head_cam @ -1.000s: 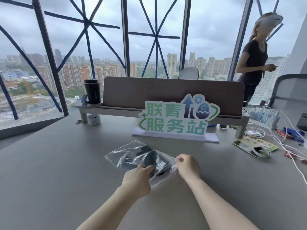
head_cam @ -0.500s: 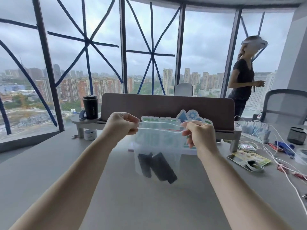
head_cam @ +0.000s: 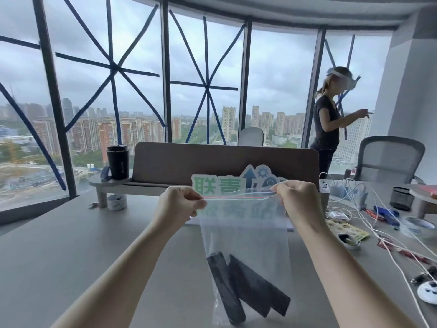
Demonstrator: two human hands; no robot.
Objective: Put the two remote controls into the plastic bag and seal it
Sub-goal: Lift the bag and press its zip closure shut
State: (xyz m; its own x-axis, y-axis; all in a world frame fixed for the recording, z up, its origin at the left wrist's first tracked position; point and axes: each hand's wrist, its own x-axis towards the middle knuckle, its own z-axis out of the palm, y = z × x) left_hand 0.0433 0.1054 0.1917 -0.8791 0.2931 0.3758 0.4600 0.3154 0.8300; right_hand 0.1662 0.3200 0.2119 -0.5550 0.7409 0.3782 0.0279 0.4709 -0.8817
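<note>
Sealing bag (head_cam: 246,235) | my left hand (head_cam: 179,204) and right hand (head_cam: 296,200) pinch zip ends, bag held above table (head_cam: 94,245) | remotes (head_cam: 246,292) at bottom | I'd run pinch along strip, keeping it taut.

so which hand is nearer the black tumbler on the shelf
Left. The left hand pinches the bag's left corner, nearer the black tumbler; the right hand holds the far corner.
</note>
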